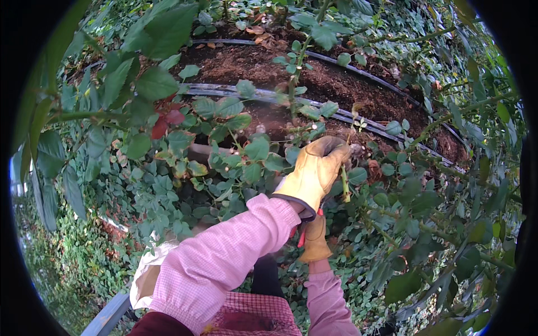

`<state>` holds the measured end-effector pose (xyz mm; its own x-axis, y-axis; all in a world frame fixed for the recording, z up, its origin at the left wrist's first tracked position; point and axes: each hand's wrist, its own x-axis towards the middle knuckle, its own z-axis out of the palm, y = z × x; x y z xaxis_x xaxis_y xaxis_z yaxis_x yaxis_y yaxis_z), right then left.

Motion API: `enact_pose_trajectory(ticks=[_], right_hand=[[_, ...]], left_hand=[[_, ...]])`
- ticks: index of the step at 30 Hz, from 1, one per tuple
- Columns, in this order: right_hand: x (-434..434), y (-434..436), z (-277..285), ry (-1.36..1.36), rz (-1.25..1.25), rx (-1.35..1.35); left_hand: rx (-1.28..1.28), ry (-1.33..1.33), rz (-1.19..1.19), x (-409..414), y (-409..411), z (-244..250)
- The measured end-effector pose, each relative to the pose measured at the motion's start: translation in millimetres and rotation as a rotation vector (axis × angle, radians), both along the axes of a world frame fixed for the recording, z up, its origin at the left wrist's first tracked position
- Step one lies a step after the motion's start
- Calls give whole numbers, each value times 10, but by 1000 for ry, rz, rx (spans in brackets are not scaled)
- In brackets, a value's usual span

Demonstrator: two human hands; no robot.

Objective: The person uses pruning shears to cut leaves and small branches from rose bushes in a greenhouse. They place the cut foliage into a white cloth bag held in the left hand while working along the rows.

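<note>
My left hand [317, 170], in a yellow leather work glove, reaches over the bed with its fingers curled around a thin green stem [345, 183]. The stem's cut end points down below the fingers, and small leaves stand above them. Lower down, partly behind the left wrist, my right hand [316, 237] wears a similar glove. It is closed on a tool's red handles [301, 238]; the left forearm and glove hide the rest of the tool. Leafy thorny bushes, which look like roses, surround both hands.
Black drip irrigation tubes [269, 95] run across brown soil [248, 63] beyond the hands. Thorny branches [462, 110] reach in from the right, and large leaves [157, 82] hang close at upper left. A blue-grey rail [108, 315] and a pale wrapping [145, 273] lie at lower left.
</note>
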<state>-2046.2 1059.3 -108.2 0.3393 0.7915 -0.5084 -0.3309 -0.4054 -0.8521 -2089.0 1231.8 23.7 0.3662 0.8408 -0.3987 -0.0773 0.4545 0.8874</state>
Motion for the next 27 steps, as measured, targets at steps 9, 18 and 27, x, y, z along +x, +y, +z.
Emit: enact_pose_trajectory(ticks=[9,18,27], right_hand=[[-578,-709,632,346,18,-313],[-1646,-476,1108,-544,1053,-228],[-2137,-482,1160,-757,1076,-143]], left_hand=[[-565,-95,354,-2129,-1228,241],[-507,367,636,-3871,-2742,322],[-583,539,633,-4498,-3236,27]])
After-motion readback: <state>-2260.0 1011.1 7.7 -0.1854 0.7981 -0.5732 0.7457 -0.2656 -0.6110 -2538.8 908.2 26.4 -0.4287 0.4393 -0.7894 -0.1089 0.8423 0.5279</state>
